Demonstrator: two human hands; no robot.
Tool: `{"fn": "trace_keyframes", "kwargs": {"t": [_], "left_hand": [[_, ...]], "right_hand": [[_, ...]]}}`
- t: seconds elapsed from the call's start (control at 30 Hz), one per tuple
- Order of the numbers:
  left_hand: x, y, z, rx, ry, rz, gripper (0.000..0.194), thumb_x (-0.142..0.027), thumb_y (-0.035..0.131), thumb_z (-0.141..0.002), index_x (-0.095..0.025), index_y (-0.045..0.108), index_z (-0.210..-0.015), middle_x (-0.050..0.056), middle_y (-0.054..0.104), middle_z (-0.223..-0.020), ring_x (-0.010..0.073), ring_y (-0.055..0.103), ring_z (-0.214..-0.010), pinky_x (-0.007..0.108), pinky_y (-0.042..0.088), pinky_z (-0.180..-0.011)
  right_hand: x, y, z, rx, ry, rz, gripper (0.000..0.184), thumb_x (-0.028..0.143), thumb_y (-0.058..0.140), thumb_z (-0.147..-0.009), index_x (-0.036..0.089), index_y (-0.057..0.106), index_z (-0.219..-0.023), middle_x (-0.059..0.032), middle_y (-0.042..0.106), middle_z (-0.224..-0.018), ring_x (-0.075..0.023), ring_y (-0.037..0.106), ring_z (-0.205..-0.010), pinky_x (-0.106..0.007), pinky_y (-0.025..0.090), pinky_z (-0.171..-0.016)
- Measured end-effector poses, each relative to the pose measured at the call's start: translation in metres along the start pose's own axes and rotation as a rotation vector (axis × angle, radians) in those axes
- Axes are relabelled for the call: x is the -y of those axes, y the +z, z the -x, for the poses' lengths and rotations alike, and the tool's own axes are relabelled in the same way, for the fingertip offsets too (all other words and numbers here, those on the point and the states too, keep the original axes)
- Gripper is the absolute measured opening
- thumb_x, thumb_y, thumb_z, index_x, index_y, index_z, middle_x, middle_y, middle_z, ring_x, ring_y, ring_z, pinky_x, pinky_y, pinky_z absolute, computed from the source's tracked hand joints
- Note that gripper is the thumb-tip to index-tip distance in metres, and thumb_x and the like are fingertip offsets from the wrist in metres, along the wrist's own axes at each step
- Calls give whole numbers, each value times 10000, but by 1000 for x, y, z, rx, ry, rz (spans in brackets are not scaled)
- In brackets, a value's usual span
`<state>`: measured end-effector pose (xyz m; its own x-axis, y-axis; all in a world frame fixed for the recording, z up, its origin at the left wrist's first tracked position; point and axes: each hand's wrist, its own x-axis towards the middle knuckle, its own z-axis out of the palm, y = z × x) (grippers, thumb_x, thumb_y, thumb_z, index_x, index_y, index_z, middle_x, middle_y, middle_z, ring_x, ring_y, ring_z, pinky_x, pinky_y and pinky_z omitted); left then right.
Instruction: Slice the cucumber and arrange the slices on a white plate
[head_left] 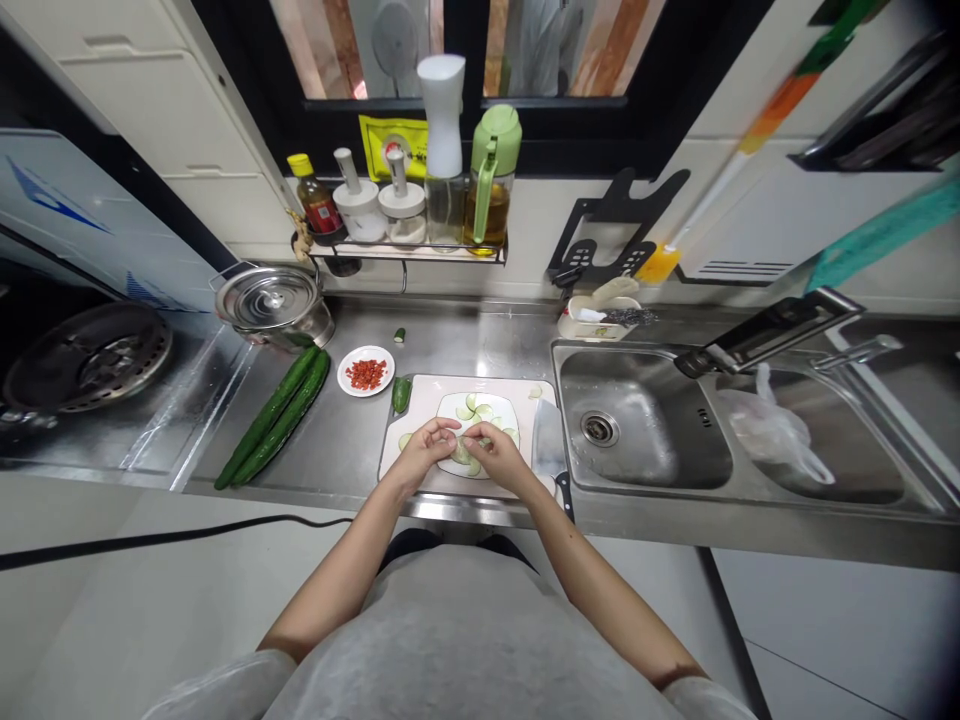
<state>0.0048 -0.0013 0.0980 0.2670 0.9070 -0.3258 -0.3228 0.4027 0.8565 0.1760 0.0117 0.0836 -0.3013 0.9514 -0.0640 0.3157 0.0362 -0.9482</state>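
My left hand (426,450) and my right hand (496,455) meet over the near part of a white plate (507,412), fingertips pinched close together. A thin, pale cucumber slice (460,452) shows between them; the fingers partly hide it. On the plate, several green-edged cucumber slices (474,408) lie in a curved arrangement. Under the plate is a white cutting board (420,394), with a cleaver (550,440) along its right side. A loose slice (535,391) lies at the board's back right. A cut cucumber piece (401,394) rests at the board's back left corner.
Left of the board are a small dish of chopped red pieces (366,372), two whole cucumbers (277,425) and a lidded steel pot (274,305). A small cucumber end (400,335) lies behind. On the right is a double sink (637,420) with a plastic bag (776,430). Seasoning bottles (446,200) stand on a shelf.
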Motion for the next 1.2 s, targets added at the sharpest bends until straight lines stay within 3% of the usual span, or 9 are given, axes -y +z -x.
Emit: {"fn": "trace_keyframes", "kwargs": {"t": [0.33, 0.5, 0.67, 0.83, 1.0, 1.2], "left_hand": [[6, -1, -1, -134, -92, -53, 427, -435, 756, -657, -177, 615, -966, -20, 581, -727, 87, 580, -683, 208, 427, -694], [4, -1, 1, -197, -231, -92, 468, -558, 663, -716, -183, 603, -990, 3, 620, -749, 95, 609, -649, 179, 377, -560], [1, -2, 3, -141, -378, 29, 510, -583, 611, -755, -199, 582, -1090, 29, 654, -746, 110, 614, -619, 174, 334, -489], [0, -2, 1, -112, -450, 192, 417, -493, 638, -765, -219, 591, -1076, 18, 653, -751, 104, 617, -620, 171, 333, -475], [2, -3, 0, -122, -406, 192, 418, -338, 724, -704, -221, 575, -1077, 3, 644, -767, 89, 608, -611, 161, 337, -480], [14, -10, -6, -209, -255, 68, 545, -284, 782, -607, -204, 557, -1097, -22, 621, -718, 80, 596, -599, 162, 311, -491]], "right_hand": [[13, -8, -2, -24, 20, -28, 168, 339, 542, -816, 185, 604, -789, -14, 622, -788, -136, 531, -746, -247, 408, -641], [15, -9, -3, -31, -3, -24, 188, 362, 551, -822, 185, 610, -802, -17, 626, -796, -135, 535, -745, -241, 402, -630], [14, -10, -2, -13, -37, -4, 208, 383, 548, -835, 189, 622, -843, -21, 633, -823, -136, 544, -759, -239, 403, -630], [14, -12, -1, 28, -77, 32, 223, 403, 545, -845, 203, 643, -854, -31, 625, -851, -147, 548, -801, -250, 421, -657], [10, -12, 3, 50, -97, 71, 197, 382, 565, -836, 207, 657, -828, -40, 613, -847, -153, 544, -799, -261, 433, -664], [-7, -3, 7, 21, 26, 88, 177, 348, 564, -810, 192, 646, -814, -11, 615, -757, -125, 519, -668, -248, 424, -624]]}}
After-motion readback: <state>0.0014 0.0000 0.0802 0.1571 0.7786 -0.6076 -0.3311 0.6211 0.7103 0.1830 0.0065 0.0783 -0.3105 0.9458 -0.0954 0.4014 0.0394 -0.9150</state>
